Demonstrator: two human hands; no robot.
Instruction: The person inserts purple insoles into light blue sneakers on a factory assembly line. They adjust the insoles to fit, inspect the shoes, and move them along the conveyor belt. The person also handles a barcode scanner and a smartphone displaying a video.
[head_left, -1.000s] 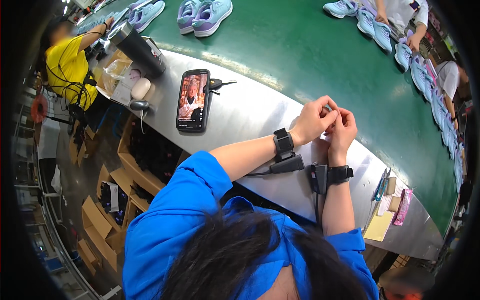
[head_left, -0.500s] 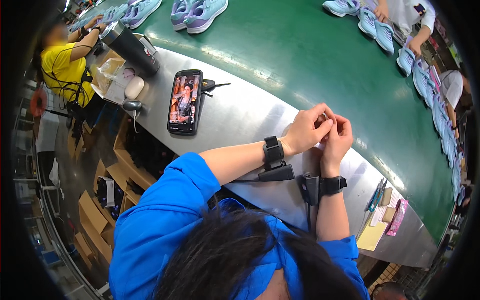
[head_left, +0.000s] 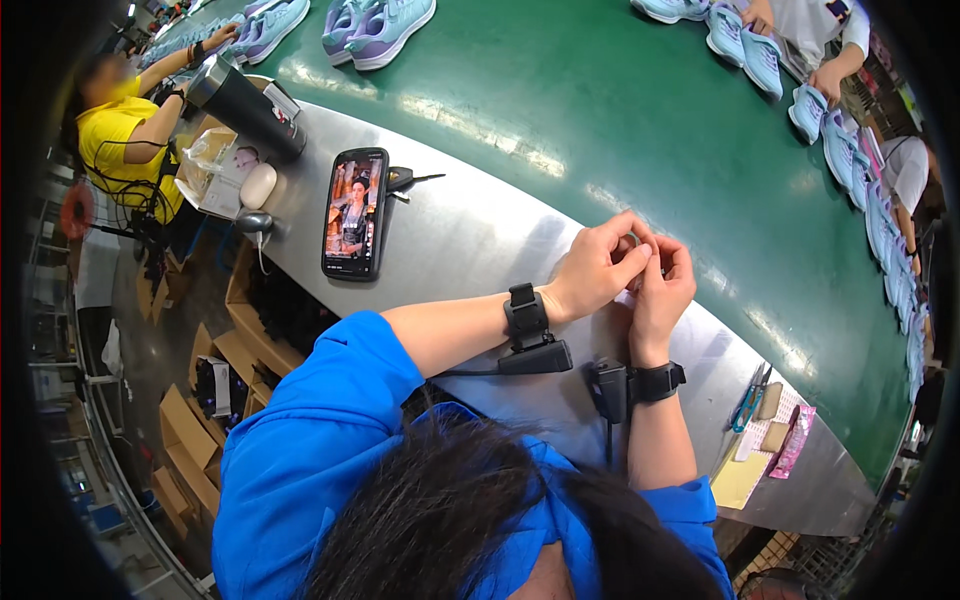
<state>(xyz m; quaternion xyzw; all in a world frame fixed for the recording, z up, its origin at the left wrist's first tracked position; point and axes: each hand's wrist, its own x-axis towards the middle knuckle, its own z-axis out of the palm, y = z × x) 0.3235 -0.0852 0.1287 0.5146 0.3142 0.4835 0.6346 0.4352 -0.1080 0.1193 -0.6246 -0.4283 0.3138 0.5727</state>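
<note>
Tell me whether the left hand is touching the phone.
Apart: in the head view, a wide stretch of metal tabletop shows between the left hand and the phone.

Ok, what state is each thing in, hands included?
Left hand, fingers curled; anything held is hidden
Right hand, fingers bent, tips up against the left hand's
Wrist strap, fastened
Phone, screen lit
Tumbler, standing upright
Scissors, lying down, blades apparently slightly parted
Shoes, soles down
Cardboard box, flaps open
</note>
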